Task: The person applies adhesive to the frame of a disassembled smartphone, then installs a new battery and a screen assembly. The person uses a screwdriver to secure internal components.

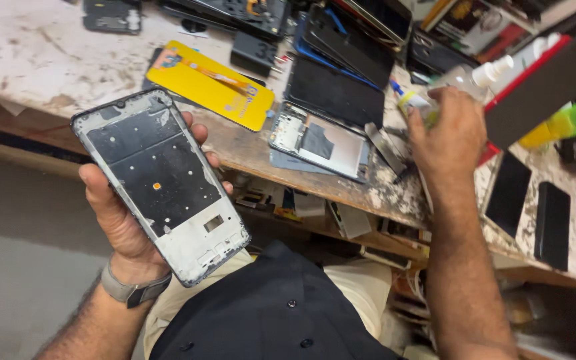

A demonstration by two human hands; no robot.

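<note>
Dark buttoned shirt (pixel 281 313) and pale trousers (pixel 355 283) fill the bottom of view, nearest the lens. Left hand (pixel 125 217), grey band (pixel 131 290) on its wrist, cradles a stripped grey-and-black phone frame (pixel 161 180) from beneath, inner side up; thumb on the frame's left edge, fingertips (pixel 201 133) wrapped over the right edge, grip closed around it. Frame sits off the bench, tilted, above the lap. Right hand (pixel 451 133) reaches out over the worn, stained wooden bench (pixel 41 60), fingers curled down onto a small clear bottle with a yellow-green label (pixel 416 103); whether the grip is fully closed cannot be told, palm hides it. Just left of that hand: a second opened phone frame, silver-grey (pixel 318 140), lying flat, and a black glass screen panel (pixel 335 90) beyond it. Further left, a flat yellow rectangular part with an orange ribbon cable (pixel 211 83). Right of that hand: a white-capped clear spray bottle (pixel 485 73), a green-and-yellow plastic bottle (pixel 571 120), two black phones (pixel 531 200).
</note>
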